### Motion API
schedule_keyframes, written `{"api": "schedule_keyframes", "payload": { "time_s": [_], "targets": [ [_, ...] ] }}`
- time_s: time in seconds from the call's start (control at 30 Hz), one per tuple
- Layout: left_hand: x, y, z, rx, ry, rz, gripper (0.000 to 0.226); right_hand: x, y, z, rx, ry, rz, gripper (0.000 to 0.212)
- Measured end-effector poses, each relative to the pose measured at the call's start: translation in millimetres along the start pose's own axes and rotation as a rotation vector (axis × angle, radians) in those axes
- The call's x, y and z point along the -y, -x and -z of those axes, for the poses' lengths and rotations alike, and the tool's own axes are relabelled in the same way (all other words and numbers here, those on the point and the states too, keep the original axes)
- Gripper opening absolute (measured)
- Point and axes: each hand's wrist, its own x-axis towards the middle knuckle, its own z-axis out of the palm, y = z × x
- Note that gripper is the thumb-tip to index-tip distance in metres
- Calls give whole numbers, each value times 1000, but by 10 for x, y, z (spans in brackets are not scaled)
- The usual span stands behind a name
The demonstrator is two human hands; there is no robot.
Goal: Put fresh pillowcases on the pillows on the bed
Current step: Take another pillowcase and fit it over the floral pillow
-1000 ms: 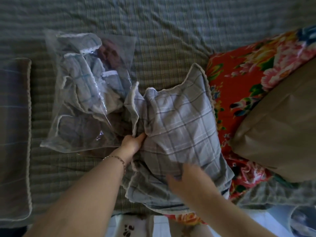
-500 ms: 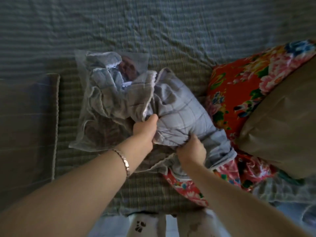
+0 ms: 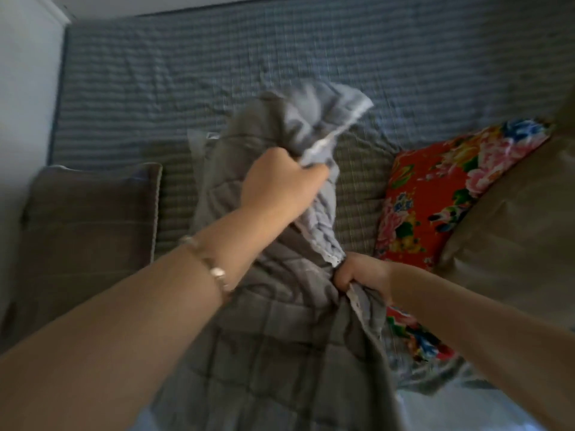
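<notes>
Both hands hold the grey checked pillowcase (image 3: 273,337) up over the bed (image 3: 217,57). The left hand (image 3: 280,185) is up high. Its fingers (image 3: 314,177) are curled tight round a bunch of cloth by the white lacy edge. The right hand (image 3: 361,272) is lower and closer to the body, and its fingers are curled round the lacy edge too. The rest of the pillowcase hangs down in front of the person. The top bit is blurry.

I think the step now is to shake the pillowcase out and find its open end. To do that well, the hands should slide apart along the edge until the cloth hangs flat and not twisted. The cloth is soft and floppy, so a tight bunch can hide the opening. Then one hand can go inside.

A flowery red pillow (image 3: 435,188) lies just to the right, partly behind the hanging cloth. A plain tan pillow (image 3: 513,237) lies partly on top of it, so it may be in the way when the flowery one is pulled out. A brown pillow (image 3: 87,231) with a pale edge lies at the left, near the wall (image 3: 25,88). A bracelet (image 3: 214,269) sits on the left wrist. The hanging cloth hides what is behind it.
</notes>
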Motion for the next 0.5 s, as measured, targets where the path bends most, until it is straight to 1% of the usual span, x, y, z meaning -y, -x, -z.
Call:
{"api": "schedule_keyframes", "payload": {
  "time_s": [0.03, 0.1, 0.13, 0.17, 0.2, 0.23, 0.27, 0.3, 0.4, 0.5],
  "targets": [
    [-36, 0, -177, 118, -5, 9, 35, -60, -65, 126, -96, 58, -11, 25],
    [14, 112, -601, 405, 71, 80, 27, -317, -214, 430, -316, 215, -58, 21],
    [113, 186, -787, 502, 40, 92, 20, -495, -286, 588, -374, 312, -96, 22],
    [251, 247, -935, 531, -54, 69, 14, -694, -344, 746, -422, 411, -136, 27],
    [423, 271, -1066, 493, -161, 30, 9, -921, -403, 917, -516, 487, -180, 29],
    [599, 272, -1132, 415, -246, -6, 9, -1113, -411, 1042, -631, 528, -221, 29],
    [765, 239, -1184, 349, -293, -38, 11, -1256, -426, 1158, -730, 535, -247, 28],
    [920, 188, -1249, 310, -310, -59, 15, -1342, -442, 1242, -783, 541, -250, 26],
    [1222, -58, -1364, 213, -317, -112, 22, -1284, -546, 1333, -816, 583, -181, 20],
    [1270, -470, -1516, 133, -333, -157, 25, -1008, -762, 1395, -866, 611, -6, 21]
  ]
}}
